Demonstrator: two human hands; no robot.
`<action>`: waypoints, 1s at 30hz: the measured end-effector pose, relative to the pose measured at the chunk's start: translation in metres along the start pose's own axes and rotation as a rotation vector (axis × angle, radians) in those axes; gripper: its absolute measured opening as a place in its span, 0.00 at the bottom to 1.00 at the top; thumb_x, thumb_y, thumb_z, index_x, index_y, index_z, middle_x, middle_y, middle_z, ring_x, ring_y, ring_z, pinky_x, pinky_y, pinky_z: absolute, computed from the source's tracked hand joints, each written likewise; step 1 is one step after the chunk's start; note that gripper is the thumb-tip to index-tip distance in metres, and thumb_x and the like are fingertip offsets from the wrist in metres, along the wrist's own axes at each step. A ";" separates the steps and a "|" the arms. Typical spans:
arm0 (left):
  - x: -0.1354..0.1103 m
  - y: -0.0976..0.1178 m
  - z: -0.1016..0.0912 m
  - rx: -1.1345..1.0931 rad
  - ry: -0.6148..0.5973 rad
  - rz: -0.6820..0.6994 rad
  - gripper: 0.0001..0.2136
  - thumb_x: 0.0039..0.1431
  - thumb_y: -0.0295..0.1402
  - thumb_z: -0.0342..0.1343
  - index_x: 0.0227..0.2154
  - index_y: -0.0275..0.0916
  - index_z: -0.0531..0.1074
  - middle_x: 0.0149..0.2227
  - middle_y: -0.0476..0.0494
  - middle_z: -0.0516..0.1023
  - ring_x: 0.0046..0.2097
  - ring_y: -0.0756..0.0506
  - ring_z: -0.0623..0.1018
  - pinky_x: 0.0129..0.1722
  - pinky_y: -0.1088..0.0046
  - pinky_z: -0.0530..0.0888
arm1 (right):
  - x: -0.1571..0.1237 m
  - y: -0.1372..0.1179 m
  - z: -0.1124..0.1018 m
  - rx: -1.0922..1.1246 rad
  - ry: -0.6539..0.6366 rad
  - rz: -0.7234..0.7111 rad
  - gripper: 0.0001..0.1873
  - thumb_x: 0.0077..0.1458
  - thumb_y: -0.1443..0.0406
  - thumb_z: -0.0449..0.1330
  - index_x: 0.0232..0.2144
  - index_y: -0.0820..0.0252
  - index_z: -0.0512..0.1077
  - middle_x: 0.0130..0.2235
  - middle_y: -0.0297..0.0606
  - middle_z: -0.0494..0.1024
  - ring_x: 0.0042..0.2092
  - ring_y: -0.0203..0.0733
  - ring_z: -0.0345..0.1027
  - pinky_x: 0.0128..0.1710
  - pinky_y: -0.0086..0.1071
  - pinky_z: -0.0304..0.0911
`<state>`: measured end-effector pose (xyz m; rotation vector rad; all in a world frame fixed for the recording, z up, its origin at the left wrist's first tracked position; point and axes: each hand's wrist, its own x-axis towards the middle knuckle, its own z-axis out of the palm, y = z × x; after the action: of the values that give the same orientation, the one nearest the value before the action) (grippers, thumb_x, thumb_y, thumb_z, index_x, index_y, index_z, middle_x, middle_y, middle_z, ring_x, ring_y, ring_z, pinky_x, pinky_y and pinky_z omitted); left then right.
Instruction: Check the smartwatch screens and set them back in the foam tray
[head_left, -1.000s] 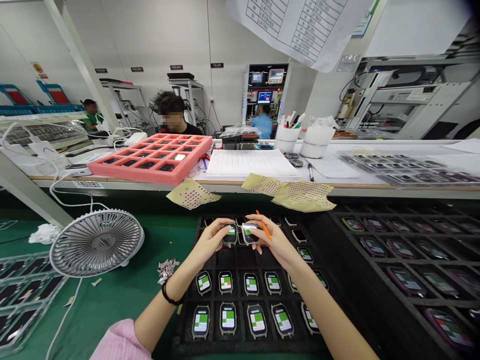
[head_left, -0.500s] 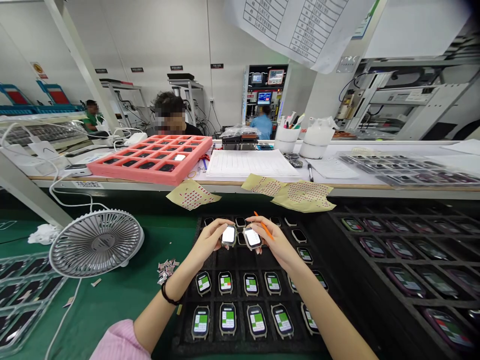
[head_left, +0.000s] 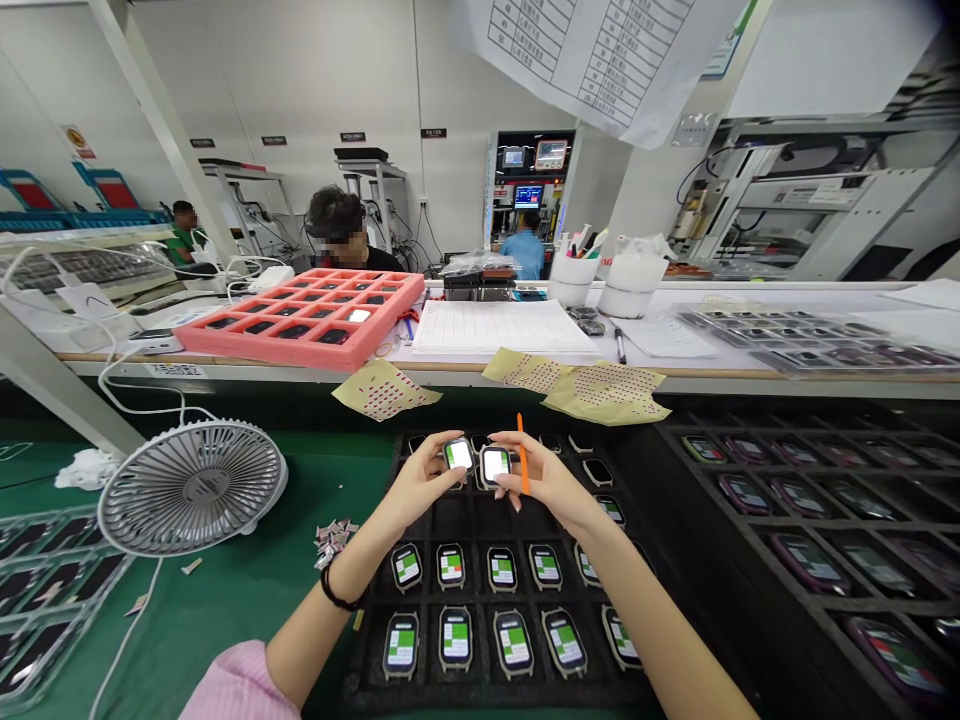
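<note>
My left hand point(head_left: 426, 482) grips a smartwatch body point(head_left: 458, 455) without a strap, its lit screen white with some green at the edge. Close beside it, my right hand point(head_left: 544, 480) holds a second smartwatch point(head_left: 495, 466), also lit, with the thumb at its lower edge. An orange stick-like tool point(head_left: 523, 455) is tucked upright in the fingers of that same hand. Both watches are above a black compartment tray point(head_left: 469, 520). In the tray's near rows lie several watches point(head_left: 455, 637) with green and white screens; those in the far rows are dark and partly hidden behind my hands.
At left a white fan point(head_left: 193, 487) stands on the green mat point(head_left: 315, 590). Another black tray point(head_left: 757, 540) of watches lies at right. Across the shelf are a pink foam tray point(head_left: 352, 352), papers point(head_left: 502, 328) and yellow sticker sheets point(head_left: 607, 390). A person point(head_left: 341, 225) sits beyond.
Both watches have turned in my hands, and green now shows on the left one. My left thumb has come onto its watch's lower edge. The orange tool has swung from slanted to upright.
</note>
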<state>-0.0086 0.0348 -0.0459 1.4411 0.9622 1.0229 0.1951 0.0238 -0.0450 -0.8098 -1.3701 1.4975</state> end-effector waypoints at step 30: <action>-0.002 0.004 0.001 0.044 0.002 -0.007 0.22 0.47 0.37 0.63 0.46 0.38 0.66 0.43 0.42 0.73 0.39 0.47 0.74 0.37 0.72 0.73 | 0.003 0.001 -0.001 0.149 0.151 0.100 0.24 0.38 0.65 0.72 0.41 0.55 0.72 0.28 0.28 0.71 0.24 0.30 0.65 0.21 0.25 0.60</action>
<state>-0.0080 0.0317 -0.0419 1.4723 0.9959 1.0035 0.1949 0.0268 -0.0458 -0.8879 -1.1075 1.5619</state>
